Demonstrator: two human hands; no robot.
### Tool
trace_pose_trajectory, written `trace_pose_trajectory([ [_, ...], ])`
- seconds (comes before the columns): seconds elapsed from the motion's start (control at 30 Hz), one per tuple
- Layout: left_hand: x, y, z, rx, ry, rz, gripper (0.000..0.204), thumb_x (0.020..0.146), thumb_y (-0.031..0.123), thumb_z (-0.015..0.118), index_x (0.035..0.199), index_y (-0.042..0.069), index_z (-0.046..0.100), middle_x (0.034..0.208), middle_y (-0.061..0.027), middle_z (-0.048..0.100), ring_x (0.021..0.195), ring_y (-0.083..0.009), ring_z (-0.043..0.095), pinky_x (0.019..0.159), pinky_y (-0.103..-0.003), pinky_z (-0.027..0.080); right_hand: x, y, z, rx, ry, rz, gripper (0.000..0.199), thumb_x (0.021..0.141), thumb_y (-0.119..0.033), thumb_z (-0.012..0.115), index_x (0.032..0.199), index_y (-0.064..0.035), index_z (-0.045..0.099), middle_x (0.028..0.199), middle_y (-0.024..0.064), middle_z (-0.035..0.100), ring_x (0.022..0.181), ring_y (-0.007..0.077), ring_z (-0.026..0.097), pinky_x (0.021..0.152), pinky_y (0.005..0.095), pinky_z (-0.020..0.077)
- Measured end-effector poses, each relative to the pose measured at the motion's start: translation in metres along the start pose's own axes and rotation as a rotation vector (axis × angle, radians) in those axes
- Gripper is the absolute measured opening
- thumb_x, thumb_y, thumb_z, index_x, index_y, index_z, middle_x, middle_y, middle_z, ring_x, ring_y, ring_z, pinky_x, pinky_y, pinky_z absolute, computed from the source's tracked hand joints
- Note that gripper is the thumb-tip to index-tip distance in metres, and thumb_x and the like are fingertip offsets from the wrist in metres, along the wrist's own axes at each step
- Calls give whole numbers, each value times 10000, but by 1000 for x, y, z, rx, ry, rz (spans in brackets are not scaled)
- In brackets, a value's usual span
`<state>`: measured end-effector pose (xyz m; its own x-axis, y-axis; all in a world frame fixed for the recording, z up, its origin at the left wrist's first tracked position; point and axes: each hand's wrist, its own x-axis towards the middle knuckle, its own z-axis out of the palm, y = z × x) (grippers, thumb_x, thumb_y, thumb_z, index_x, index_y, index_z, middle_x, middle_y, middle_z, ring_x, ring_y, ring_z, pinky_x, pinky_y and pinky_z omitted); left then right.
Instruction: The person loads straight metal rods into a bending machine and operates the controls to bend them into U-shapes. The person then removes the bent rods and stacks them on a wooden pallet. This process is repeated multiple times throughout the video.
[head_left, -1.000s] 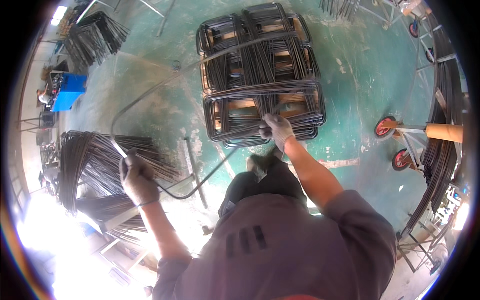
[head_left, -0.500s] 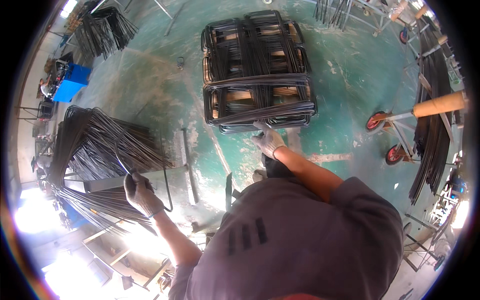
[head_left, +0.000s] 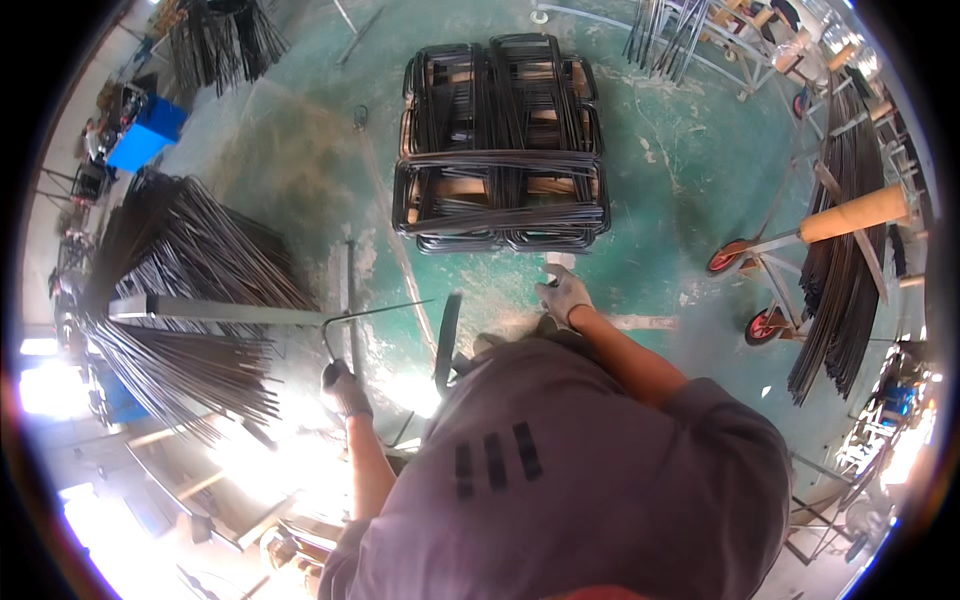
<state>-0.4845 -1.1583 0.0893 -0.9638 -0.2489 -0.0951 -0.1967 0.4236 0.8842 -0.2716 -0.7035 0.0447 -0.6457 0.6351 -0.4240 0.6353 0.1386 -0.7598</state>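
My left hand (head_left: 345,388), in a grey glove, grips a thin steel rod (head_left: 380,311) with a bent end; the rod runs right across a long metal bench rail (head_left: 230,313). Further forward, my gloved right hand (head_left: 563,295) is closed on a short pale handle (head_left: 559,262), just in front of a stack of rectangular bent rod frames (head_left: 500,150) on the green floor. A dark flat bar (head_left: 447,340) stands between my hands. My grey-shirted torso hides what lies below.
Bundles of straight dark rods (head_left: 190,260) fan out on the left and more lie at the top left (head_left: 215,40). A cart with red wheels (head_left: 765,325) carries long rods on the right. A blue box (head_left: 145,135) sits far left.
The large looped rod I held a second ago is gone from my hands. My right hand moved from the stack's edge to the pale handle; my left now holds a rod at the bench.
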Motion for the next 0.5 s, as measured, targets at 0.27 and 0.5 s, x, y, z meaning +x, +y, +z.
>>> trace_pose_trajectory([
  [0.27,-89,34,63,115,-405,109,191,1032,186,675,1058,25,775,768,-28,691,654,-110,590,611,-304,466,26,84,-8,41,22,54,603,955,-205,727,1506,-37,550,897,117,739,696,178,682,625,355,561],
  [0.5,-101,102,66,182,-579,104,212,1026,191,667,1069,3,756,755,-48,675,685,-125,608,647,-321,483,22,189,-27,-44,58,386,597,908,-284,781,1440,-54,634,876,137,750,693,243,719,650,388,590],
])
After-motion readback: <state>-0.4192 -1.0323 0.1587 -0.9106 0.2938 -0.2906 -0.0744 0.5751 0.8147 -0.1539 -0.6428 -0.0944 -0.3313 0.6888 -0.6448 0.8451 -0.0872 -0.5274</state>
